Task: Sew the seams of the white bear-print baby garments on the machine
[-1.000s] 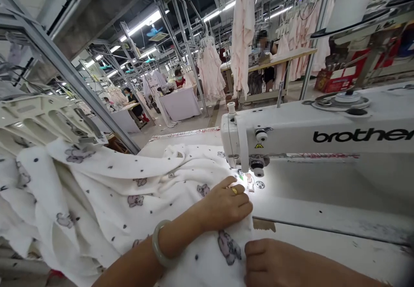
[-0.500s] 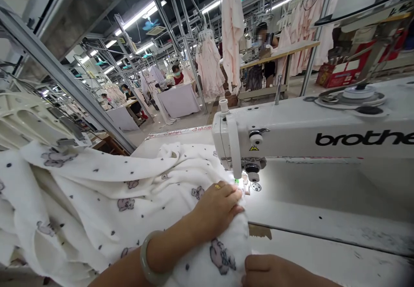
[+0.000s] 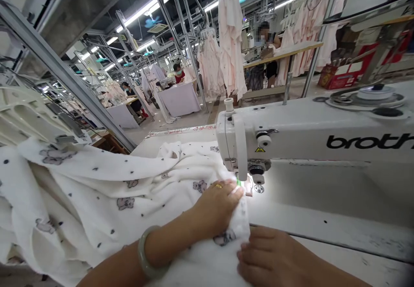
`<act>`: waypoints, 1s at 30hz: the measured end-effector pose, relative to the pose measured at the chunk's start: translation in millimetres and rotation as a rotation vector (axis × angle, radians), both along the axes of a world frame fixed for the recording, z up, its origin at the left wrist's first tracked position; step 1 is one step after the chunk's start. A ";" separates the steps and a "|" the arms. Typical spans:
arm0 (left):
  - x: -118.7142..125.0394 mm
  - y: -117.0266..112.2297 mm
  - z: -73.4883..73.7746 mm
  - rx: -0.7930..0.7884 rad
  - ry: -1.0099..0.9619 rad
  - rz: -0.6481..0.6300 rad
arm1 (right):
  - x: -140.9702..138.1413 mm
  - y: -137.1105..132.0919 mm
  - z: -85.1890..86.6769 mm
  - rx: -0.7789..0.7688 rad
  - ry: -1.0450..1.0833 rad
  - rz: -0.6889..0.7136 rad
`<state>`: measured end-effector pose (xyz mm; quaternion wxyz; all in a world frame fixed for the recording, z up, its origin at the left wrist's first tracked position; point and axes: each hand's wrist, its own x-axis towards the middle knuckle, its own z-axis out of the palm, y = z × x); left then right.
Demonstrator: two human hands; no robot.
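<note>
White printed cloth [image 3: 155,173] at the needle end of the sewing machine [image 3: 300,127]: press flat with the left hand's [image 3: 215,205] bent fingers, steer straight with the right hand's [image 3: 270,254] curled ones, no telling whether pinched.

The left hand [image 3: 216,207] lies palm down, fingers [image 3: 235,195] bent, forearm [image 3: 179,237] slanting up; the right hand [image 3: 274,254] sits lower, fingers curled; whether either grips is hard to tell.
</note>
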<state>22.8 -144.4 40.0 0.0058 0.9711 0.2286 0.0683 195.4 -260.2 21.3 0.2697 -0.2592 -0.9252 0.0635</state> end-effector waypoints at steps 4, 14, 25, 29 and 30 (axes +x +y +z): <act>-0.1 7.1 12.6 -0.013 0.056 -0.025 | 4.4 6.4 -7.2 -0.034 0.051 -0.037; -9.3 -2.7 1.4 -0.038 0.004 -0.080 | 6.0 14.8 -6.3 -0.046 0.030 -0.068; 2.3 11.5 11.6 0.163 0.071 -0.153 | 11.4 23.7 -12.6 0.215 0.023 -0.133; 4.6 9.3 10.7 0.299 0.135 -0.298 | 12.1 21.3 -14.3 0.384 -0.006 -0.123; 5.6 10.3 10.1 0.322 0.145 -0.316 | 12.3 20.8 -14.7 0.415 -0.020 -0.133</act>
